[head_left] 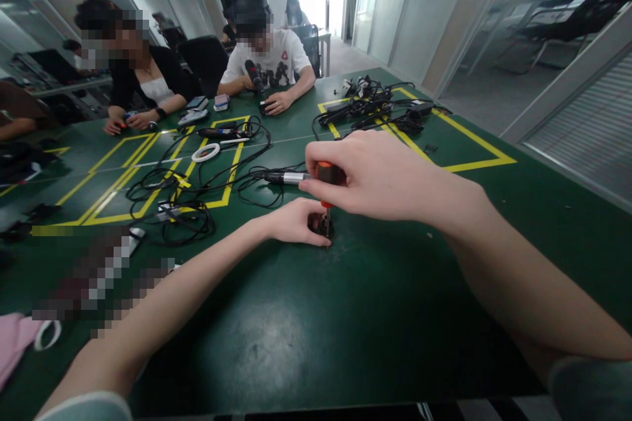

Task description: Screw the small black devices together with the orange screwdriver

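Observation:
My right hand [375, 174] is closed around the orange-and-black handle of a screwdriver [326, 192]. The shaft points straight down, its tip at a small dark part on the table. My left hand [299, 223] grips that small dark part [320, 225] between thumb and fingers, holding it against the green tabletop [375, 329]. The fingers cover much of the part, so its exact kind cannot be made out. Whether the tip sits in a screw is too small to tell.
Black cables [365, 108] lie heaped at the far right, and more tangled cables [192, 210] at the left. A silver-and-black cylinder [286, 178] lies just beyond my hands. Yellow tape [474, 164] marks the table. Across it, a person [269, 59] holds a power tool; another person [148, 79] sits beside.

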The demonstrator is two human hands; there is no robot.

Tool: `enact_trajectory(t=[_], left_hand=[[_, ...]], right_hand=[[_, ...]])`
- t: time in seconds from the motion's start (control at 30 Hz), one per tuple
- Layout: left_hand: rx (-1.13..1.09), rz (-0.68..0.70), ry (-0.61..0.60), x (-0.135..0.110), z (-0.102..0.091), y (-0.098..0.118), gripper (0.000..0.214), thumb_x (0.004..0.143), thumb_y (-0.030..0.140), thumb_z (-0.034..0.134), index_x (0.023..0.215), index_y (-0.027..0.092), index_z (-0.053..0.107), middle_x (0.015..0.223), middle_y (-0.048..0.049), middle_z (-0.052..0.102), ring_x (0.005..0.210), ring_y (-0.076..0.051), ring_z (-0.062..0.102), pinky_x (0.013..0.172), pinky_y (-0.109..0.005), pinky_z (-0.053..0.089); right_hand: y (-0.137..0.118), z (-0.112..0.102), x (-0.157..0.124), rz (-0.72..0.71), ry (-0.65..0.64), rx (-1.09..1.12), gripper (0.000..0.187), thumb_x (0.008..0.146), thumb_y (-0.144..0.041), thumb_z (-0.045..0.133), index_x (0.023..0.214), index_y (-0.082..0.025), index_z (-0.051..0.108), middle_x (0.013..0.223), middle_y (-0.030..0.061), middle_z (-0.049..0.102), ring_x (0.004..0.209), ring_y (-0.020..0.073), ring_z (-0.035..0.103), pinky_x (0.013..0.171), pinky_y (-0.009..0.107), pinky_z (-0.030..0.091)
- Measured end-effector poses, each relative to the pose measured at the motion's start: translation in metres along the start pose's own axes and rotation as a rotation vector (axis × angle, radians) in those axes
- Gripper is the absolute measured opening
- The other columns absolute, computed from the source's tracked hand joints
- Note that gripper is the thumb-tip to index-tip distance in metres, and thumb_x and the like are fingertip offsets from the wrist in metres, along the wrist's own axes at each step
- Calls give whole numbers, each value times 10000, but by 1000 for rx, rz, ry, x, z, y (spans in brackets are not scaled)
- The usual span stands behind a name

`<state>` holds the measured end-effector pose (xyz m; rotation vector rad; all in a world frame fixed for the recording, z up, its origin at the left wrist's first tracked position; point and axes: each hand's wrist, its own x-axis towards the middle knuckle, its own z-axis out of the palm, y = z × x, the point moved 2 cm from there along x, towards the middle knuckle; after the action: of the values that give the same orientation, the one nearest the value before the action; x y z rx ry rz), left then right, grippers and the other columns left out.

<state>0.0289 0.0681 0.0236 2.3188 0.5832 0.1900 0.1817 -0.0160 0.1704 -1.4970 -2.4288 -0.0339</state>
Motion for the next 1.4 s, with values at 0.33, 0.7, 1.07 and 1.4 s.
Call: enact_trajectory(t=[0.33,0.7,1.07,1.4], left_hand=[[42,-77,12,10,-3,8,350,724,393,885,951,172,738,839,-12,733,797,-217,692,738,-305,568],[-33,-60,205,-5,17,6,217,776,329,809,890,171,713,885,-27,746,851,-211,689,842,-327,566],[-26,22,324,-23,30,4,191,859,346,761,881,159,725,859,-31,699,811,-173,621,793,-282,488],[-497,-137,345,-18,25,-9,340,860,489,685,922,155,700,894,-34,701,854,-200,604,825,-305,481]], right_hand=[[-1,-2,0,-21,-32,-1,229,1020,-395,592,1002,-199,709,794,38,695,713,185,559,649,295,261],[3,0,0,-21,-17,10,154,910,-265,598,1033,-192,656,857,28,664,702,163,496,643,292,264],[40,2,7,63,105,194,91,832,-282,598,858,-207,554,844,17,622,727,158,494,674,306,309],[66,109,-22,199,-396,143,83,897,-281,667,953,-222,652,867,52,726,763,223,644,635,295,363]])
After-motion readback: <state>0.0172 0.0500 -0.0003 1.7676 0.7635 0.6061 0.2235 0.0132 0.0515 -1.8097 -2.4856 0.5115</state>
